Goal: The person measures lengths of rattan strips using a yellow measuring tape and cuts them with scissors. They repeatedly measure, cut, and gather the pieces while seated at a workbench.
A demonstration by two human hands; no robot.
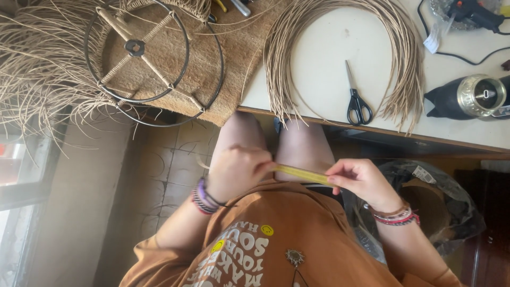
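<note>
Below the white table [329,58], left hand [236,172] and right hand [361,180] each grip what looks like yellow tape [303,174].

We find the scene well lit by soft daylight. Our brightest area is the white table top [329,58], which is near overexposed but free of hard glare. A washed-out haze covers the lower left edge, where detail is lost. We note deep shadow under the table edge and around the black bag [451,196]. Focus is fair throughout; the scissors [357,101] read sharply. Wide-angle bending shows at the frame edges.
</note>
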